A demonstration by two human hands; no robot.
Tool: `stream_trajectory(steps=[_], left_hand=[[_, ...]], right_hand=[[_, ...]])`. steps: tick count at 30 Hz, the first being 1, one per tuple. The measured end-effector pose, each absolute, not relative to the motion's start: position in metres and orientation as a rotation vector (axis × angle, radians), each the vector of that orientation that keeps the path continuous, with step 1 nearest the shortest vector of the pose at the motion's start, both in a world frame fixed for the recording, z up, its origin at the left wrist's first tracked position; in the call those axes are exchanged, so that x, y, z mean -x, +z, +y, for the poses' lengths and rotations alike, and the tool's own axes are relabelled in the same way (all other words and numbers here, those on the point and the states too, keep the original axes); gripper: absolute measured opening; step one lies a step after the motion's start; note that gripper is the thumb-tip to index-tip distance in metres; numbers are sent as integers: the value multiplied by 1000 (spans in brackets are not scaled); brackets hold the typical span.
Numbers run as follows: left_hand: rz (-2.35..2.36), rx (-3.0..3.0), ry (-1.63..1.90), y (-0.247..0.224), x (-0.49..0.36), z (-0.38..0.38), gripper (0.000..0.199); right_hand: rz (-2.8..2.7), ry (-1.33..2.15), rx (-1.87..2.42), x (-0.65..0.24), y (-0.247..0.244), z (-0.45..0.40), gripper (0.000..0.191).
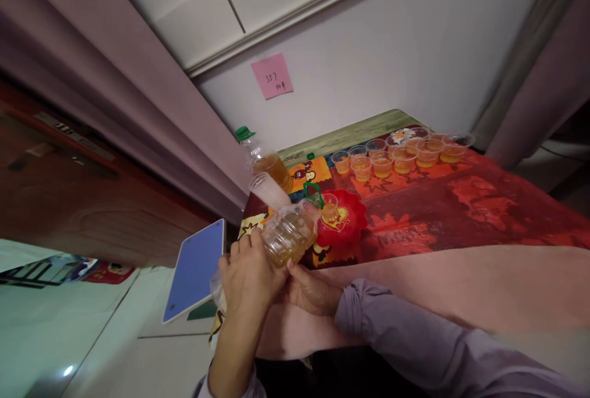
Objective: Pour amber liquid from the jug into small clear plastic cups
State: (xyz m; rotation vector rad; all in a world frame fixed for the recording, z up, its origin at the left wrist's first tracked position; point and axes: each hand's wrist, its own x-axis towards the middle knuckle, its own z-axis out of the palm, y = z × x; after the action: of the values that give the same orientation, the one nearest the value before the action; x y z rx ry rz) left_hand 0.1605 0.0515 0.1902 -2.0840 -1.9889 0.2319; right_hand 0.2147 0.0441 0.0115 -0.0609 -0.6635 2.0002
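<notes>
A clear plastic bottle of amber liquid (290, 235) is tilted, its mouth with a green ring at a clear cup (330, 209) on a red scalloped plate (353, 217). My left hand (251, 269) is wrapped round the bottle's lower part. Under its base, my right hand (311, 290) supports the bottle with the fingers partly hidden. Beyond the bottle lies a stack of clear cups (270, 191). A second bottle with a green cap (274, 171) stands behind the stack.
Several clear cups with amber liquid (382, 164) stand in rows at the table's back. A loose green cap (310, 156) lies near them. The patterned tablecloth (433, 201) covers the table. A blue board (198, 269) is at the left, and a pink note (271, 76) is on the wall.
</notes>
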Motion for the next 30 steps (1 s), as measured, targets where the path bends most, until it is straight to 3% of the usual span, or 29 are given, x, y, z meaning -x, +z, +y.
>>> stream_trajectory(steps=[16,24,30], left_hand=[[-2021,2133,92,178,-144,52,66],[-2125,2237,-788,141,-95,72,94],[-2371,1963,-1586,108,-83,74,81]], right_hand=[[-661,1934,206,-213,2,45,78],[-664,1668,531,-215,-4,54,81],[-654,1478,687,-217,-7,65,75]])
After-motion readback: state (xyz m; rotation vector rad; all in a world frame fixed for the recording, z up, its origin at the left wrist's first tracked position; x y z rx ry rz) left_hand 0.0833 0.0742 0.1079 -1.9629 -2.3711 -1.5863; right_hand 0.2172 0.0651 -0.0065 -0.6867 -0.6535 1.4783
